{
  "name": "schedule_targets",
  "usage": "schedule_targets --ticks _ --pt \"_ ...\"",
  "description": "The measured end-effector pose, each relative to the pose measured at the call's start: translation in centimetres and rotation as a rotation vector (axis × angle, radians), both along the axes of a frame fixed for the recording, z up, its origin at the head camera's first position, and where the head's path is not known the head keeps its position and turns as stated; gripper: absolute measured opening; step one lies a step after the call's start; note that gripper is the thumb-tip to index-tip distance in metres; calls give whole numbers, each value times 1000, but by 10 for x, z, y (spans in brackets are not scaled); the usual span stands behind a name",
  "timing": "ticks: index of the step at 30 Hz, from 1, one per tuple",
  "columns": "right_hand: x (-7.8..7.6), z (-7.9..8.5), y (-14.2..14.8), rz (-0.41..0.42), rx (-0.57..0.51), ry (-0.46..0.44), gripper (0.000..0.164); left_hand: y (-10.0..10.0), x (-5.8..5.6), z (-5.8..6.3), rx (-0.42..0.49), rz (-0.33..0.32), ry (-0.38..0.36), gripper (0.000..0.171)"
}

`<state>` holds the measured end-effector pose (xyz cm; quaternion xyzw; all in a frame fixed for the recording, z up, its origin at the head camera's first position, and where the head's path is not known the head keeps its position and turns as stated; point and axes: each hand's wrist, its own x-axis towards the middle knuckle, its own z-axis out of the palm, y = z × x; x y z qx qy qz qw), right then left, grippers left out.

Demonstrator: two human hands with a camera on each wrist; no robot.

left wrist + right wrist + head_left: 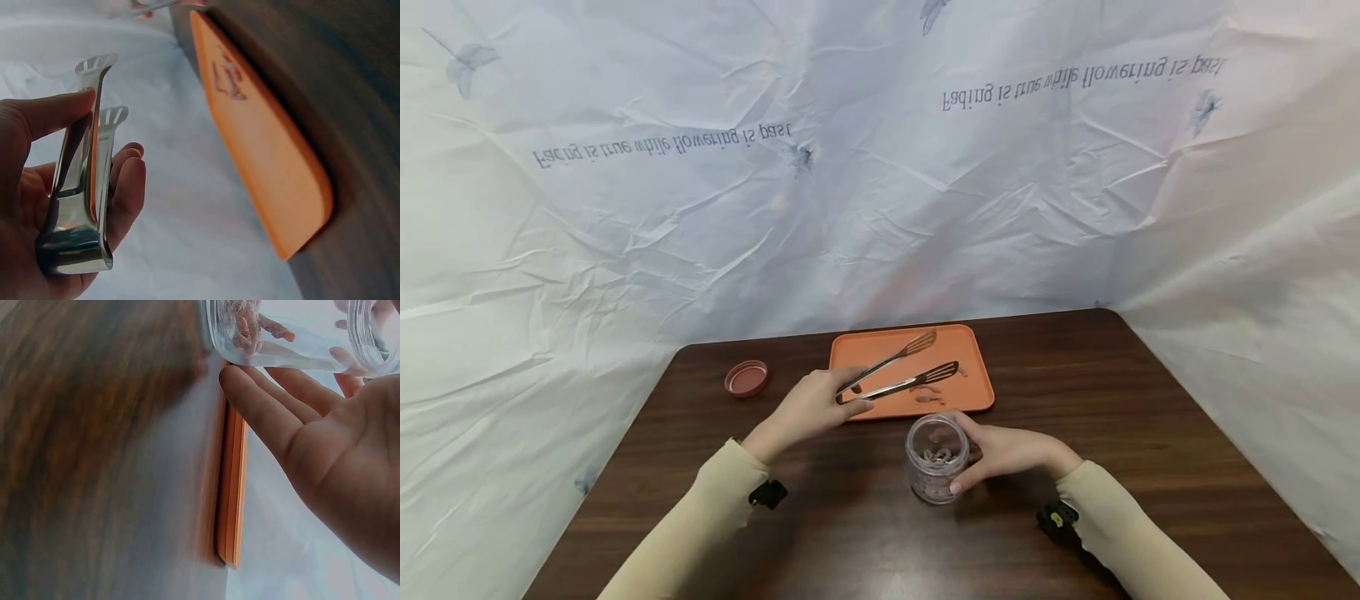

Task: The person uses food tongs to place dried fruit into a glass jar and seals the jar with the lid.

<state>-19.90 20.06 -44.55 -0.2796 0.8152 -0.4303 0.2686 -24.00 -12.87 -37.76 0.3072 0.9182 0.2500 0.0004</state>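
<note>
My left hand grips a pair of metal tongs near the bent end, thumb on one arm and fingers on the other. The slotted tips stand apart, overlapping the orange tray in the head view. A few small brownish curled pieces lie on that tray. My right hand holds a clear, uncovered jar from its right side, fingers and thumb round the wall. Similar brownish pieces sit at the jar's bottom. The jar is upright, just in front of the tray.
A round reddish lid lies on the dark wooden table to the left of the tray. Behind and on both sides hangs a wrinkled white sheet with printed words and flowers.
</note>
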Motion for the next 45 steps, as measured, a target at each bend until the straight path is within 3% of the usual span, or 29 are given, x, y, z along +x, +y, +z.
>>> schedule_targets --ticks 6,11,23,34,45 --pt "0 -2 -2 3 -19 -1 110 -1 -7 -18 -9 -22 18 54" --pt "1 -2 -1 -6 -14 -9 111 -5 -12 -28 -32 -30 -15 55" --pt "0 -3 -2 13 -100 -97 97 -5 -20 -46 -94 -28 -95 52" --pt "0 -4 -3 12 -87 -85 99 -4 -25 -58 -68 -19 -127 42" --pt "1 -6 -3 -19 -45 -55 111 -4 -24 -61 -43 -40 -133 38"
